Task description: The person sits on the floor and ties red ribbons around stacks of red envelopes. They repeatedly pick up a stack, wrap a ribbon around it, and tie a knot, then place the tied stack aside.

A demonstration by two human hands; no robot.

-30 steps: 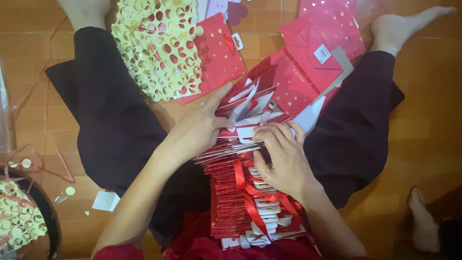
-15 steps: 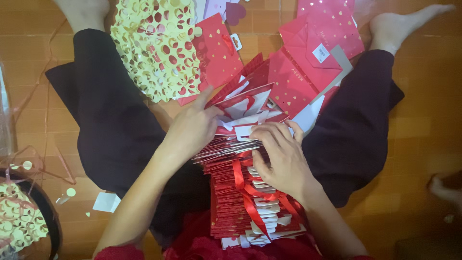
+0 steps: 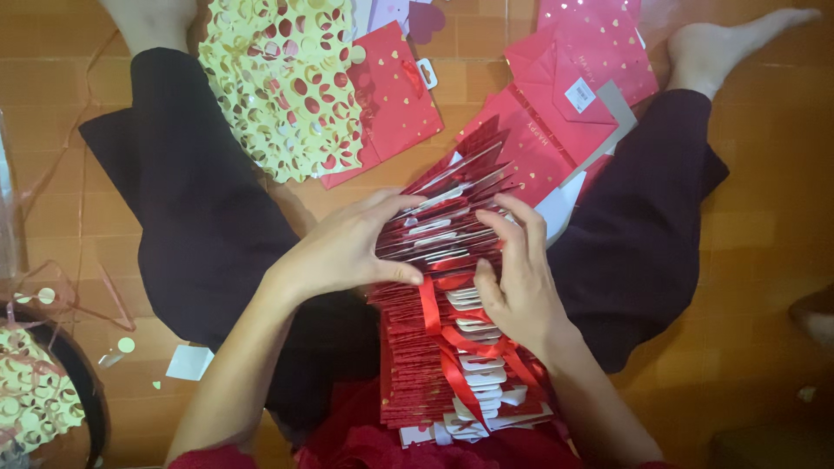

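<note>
Stack: red gift bags [image 3: 452, 347] run lengthwise away from my lap, between both hands.
Left hand [image 3: 347, 247]: fingers spread, pressing the fanned tops.
Right hand [image 3: 517, 278]: half-curled, gripping the stack's right side.

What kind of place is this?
Probably a room at home: the person sits on a brown tiled floor, both hands on a stack of red paper gift bags, paper scraps nearby.

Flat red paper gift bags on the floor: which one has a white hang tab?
The red paper gift bag with gold dots beside the yellow cut-out sheet; its white hang tab sticks out. The other bags show only a label.
</note>
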